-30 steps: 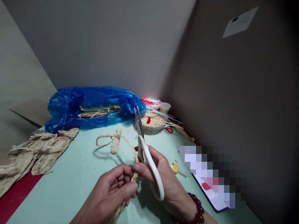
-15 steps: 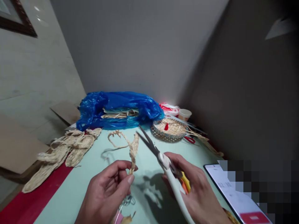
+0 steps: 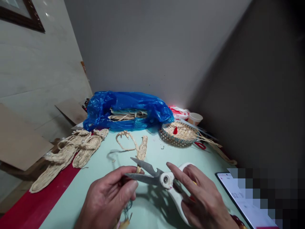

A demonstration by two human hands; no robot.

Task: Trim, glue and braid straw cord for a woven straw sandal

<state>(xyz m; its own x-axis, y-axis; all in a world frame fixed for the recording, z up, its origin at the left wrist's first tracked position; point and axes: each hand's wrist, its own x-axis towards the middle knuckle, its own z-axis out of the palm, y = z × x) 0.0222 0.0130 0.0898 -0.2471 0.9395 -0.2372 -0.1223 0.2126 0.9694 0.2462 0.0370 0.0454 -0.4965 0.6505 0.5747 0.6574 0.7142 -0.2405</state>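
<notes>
Between thumb and fingers, my left hand (image 3: 108, 195) pinches the lower end of a braided straw piece (image 3: 142, 148), which stands up from the grip and has a thin loop branching to its left. My right hand (image 3: 202, 194) is wrapped round white-handled scissors (image 3: 166, 180). The scissor blades are spread and point left, one on each side of the straw just above my left fingertips. Part of the straw's lower end is hidden behind the blades and fingers.
Woven straw sandals (image 3: 69, 149) lie at the left. A blue plastic bag (image 3: 133, 100) with straw bundles stands at the back, beside a round woven basket (image 3: 181, 135), a paper cup (image 3: 195, 118) and red-handled scissors (image 3: 200, 145). A phone (image 3: 243, 194) lies at the right.
My right hand has turned the scissors from pointing up and away to pointing left, bringing the spread blades around the straw. My left hand keeps its pinch. The view has shifted slightly left.
</notes>
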